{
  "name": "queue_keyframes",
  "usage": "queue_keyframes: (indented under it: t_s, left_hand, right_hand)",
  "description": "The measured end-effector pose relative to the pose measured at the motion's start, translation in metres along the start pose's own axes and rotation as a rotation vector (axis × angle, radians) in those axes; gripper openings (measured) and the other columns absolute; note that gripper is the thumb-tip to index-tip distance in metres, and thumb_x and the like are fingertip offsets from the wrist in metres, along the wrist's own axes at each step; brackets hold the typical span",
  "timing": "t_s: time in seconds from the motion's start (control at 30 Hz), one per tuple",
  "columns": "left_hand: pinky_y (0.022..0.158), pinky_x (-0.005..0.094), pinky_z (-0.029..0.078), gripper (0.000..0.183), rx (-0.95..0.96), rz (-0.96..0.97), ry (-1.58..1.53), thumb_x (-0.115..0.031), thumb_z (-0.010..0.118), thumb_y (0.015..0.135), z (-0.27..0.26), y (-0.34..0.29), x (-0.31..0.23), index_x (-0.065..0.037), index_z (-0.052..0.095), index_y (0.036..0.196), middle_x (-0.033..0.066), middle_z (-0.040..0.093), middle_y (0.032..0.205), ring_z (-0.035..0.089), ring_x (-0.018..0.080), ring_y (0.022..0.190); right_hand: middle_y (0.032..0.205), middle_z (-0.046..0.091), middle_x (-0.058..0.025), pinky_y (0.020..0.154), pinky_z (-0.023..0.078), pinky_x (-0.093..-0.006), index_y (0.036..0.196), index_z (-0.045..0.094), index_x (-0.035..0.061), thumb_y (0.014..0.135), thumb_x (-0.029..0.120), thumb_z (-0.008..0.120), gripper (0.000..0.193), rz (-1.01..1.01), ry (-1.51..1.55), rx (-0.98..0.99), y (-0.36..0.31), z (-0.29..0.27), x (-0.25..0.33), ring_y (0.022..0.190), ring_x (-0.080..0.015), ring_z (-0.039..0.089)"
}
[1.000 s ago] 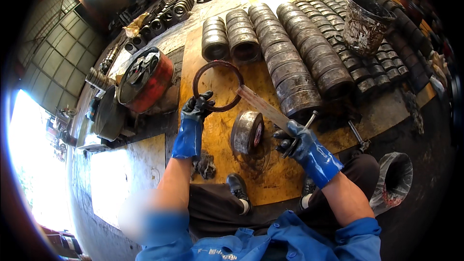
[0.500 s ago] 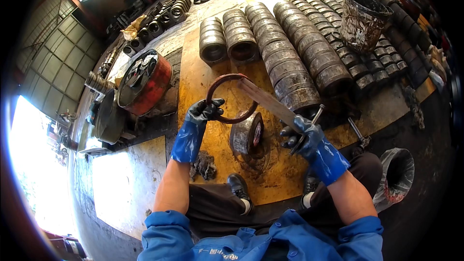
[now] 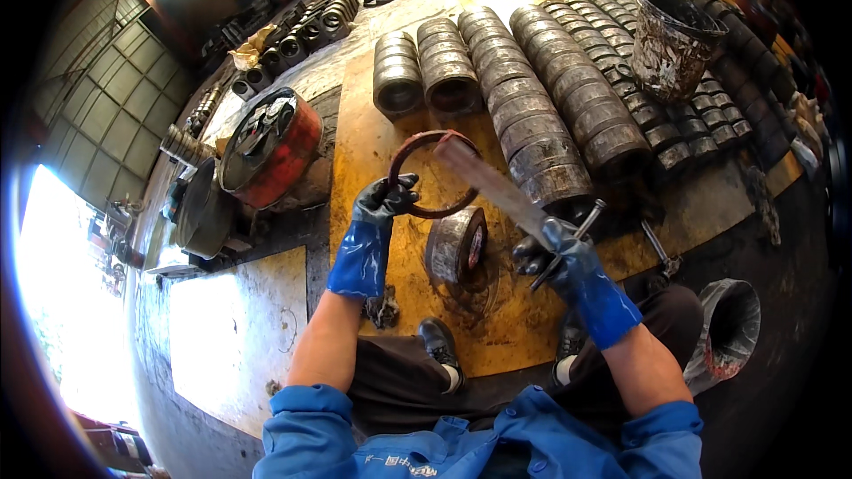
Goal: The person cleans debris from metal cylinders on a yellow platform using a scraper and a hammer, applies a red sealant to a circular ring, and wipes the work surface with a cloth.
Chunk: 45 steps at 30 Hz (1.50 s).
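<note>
My left hand [image 3: 383, 200], in a blue rubber glove with a dark, soiled palm, is closed on the left side of a reddish-brown ring [image 3: 397, 160]. My right hand [image 3: 568, 257], gloved the same way, grips a long flat strip [image 3: 497, 188] with a worn brownish-grey face; whether it is wood or metal I cannot tell. Its far end overlaps the ring's upper right rim. A thin metal rod [image 3: 592, 216] with a knobbed end crosses the same hand. Below the ring, a short thick steel cylinder [image 3: 444, 247] lies on its side on the stained yellow board [image 3: 515, 337].
Rows of steel cylinders [image 3: 532, 115] lie ahead. A smeared bucket [image 3: 670, 53] stands on those at the right. To the left is a red drum [image 3: 288, 146] with scraps inside. A bag-lined bin [image 3: 732, 328] and another rod [image 3: 655, 244] are at my right. A dark rag [image 3: 382, 309] lies near my foot.
My left hand and the ring have shifted slightly right. The strip's far end has moved a little and is blurred. Both hands keep their hold.
</note>
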<state>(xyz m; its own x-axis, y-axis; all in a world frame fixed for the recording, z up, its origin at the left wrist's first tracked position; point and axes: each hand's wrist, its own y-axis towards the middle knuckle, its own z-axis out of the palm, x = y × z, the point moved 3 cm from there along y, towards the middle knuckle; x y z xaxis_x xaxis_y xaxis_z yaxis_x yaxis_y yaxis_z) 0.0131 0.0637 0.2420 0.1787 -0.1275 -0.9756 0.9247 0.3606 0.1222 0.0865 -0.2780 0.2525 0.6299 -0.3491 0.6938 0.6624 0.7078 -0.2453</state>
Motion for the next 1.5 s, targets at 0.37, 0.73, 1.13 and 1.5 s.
queue_keyframes:
  t_s: [0.37,0.73,1.13,1.5]
  left_hand:
    - [0.071,0.0242,0.051,0.026,0.023,-0.026,-0.288,0.002,0.061,0.091,-0.005,0.012,0.000,0.004,0.061,0.117,0.0157,0.065,0.111,0.065,0.0181,0.087]
    - [0.076,0.0352,0.054,0.032,-0.094,0.591,1.157,0.007,0.056,0.077,0.081,-0.012,-0.042,-0.002,0.066,0.105,0.0191,0.068,0.102,0.068,0.0299,0.087]
    - [0.079,0.0407,0.054,0.020,-0.189,0.508,1.358,-0.007,0.061,0.085,0.074,-0.023,-0.049,-0.010,0.067,0.103,0.0116,0.068,0.111,0.066,0.0342,0.093]
    - [0.077,0.0318,0.059,0.023,-0.423,-0.012,-0.242,-0.017,0.055,0.100,0.037,-0.007,-0.020,0.000,0.065,0.112,0.0151,0.067,0.115,0.067,0.0202,0.095]
  right_hand:
    - [0.097,0.068,-0.0286,0.059,0.062,-0.0507,0.104,0.055,0.0134,0.093,0.019,0.055,0.013,0.040,0.534,0.083,0.025,-0.045,-0.026,0.067,-0.0352,0.070]
    - [0.088,0.070,-0.0161,0.057,0.059,-0.0311,0.118,0.058,-0.0054,0.099,0.024,0.053,0.035,-0.228,-0.333,-0.236,0.043,-0.089,-0.072,0.060,-0.0182,0.068]
    - [0.074,0.064,-0.0055,0.048,0.050,-0.0245,0.102,0.061,-0.0021,0.097,0.022,0.055,0.025,-0.265,-0.350,-0.197,0.000,0.001,-0.019,0.056,-0.0113,0.060]
    - [0.085,0.069,-0.0142,0.063,0.059,-0.0402,0.115,0.058,-0.0018,0.100,0.033,0.051,0.039,-0.132,0.215,-0.055,-0.003,0.002,0.005,0.058,-0.0202,0.065]
